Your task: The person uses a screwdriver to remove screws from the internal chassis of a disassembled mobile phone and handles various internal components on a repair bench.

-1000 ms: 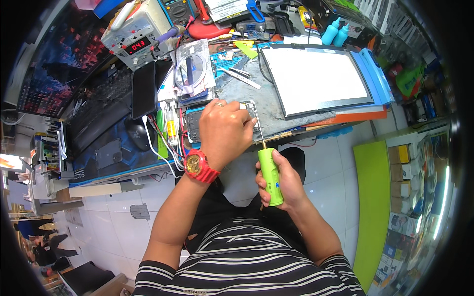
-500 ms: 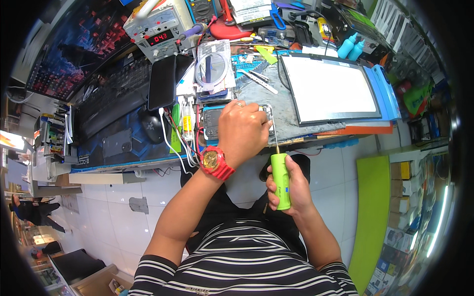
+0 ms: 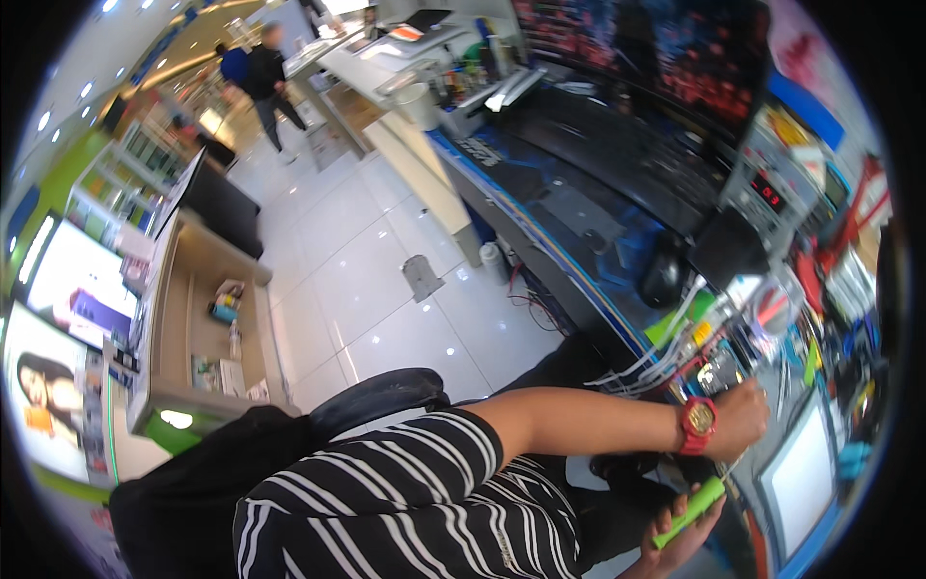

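Observation:
My left hand (image 3: 739, 419), with a red watch (image 3: 698, 426) on its wrist, rests at the right edge of the view on a disassembled phone (image 3: 716, 372), mostly covered by the hand. Its fingers are curled; what is between them is hidden. My right hand (image 3: 687, 540) below grips a green cylindrical handheld tool (image 3: 687, 511), whose thin metal shaft reaches toward the left hand. A white panel (image 3: 799, 473) lies beside the hands, and white cables (image 3: 637, 379) run by the phone.
The bench holds a keyboard (image 3: 579, 145), black mouse (image 3: 662, 268), monitor (image 3: 656, 58) and power supply (image 3: 757, 207). Behind are tiled floor (image 3: 338, 241), a shelved counter (image 3: 217, 338), a black seat (image 3: 376, 396) and two people (image 3: 265, 82) walking in the aisle.
The view has swung sharply left, showing the aisle and counters, so both hands now appear at the right. They still hold their places at the phone and on the green tool.

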Motion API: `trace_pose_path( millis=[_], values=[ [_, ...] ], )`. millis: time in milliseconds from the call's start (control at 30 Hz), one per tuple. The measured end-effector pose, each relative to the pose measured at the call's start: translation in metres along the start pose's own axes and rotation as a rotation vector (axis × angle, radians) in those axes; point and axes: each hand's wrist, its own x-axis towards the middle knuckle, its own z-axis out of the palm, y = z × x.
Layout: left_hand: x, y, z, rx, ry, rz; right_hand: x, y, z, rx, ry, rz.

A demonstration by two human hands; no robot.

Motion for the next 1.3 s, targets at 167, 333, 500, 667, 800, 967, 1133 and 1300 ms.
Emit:
trace_pose_path(
  millis=[167, 333, 500, 667, 800, 967, 1133, 1300],
  values=[
    [-0.006, 0.001, -0.007, 0.03, -0.087, -0.058, 0.011, -0.014, -0.022, -0.024, -0.369, 0.174],
    [0.003, 0.001, 0.011, 0.018, -0.069, -0.064, 0.018, -0.017, -0.026, 0.02, -0.457, 0.126],
    [0.004, 0.001, 0.023, 0.025, -0.033, -0.061, 0.014, -0.018, -0.011, 0.038, -0.428, 0.09],
    [-0.004, 0.002, 0.017, 0.029, 0.022, -0.038, 0.02, -0.018, -0.024, 0.017, -0.538, 0.137],
    [-0.013, -0.004, 0.011, 0.019, 0.01, -0.034, 0.02, -0.012, -0.027, -0.016, -0.48, 0.123],
    [0.008, 0.008, 0.016, -0.063, 0.039, 0.073, 0.002, -0.008, 0.0, -0.097, 0.18, -0.142],
    [-0.011, -0.018, -0.008, -0.055, 0.148, -0.001, 0.008, -0.004, 0.022, -0.145, 0.117, 0.041],
    [0.002, -0.011, -0.026, -0.176, 0.086, 0.09, 0.008, -0.01, 0.027, -0.187, 0.092, 0.004]
  ],
)
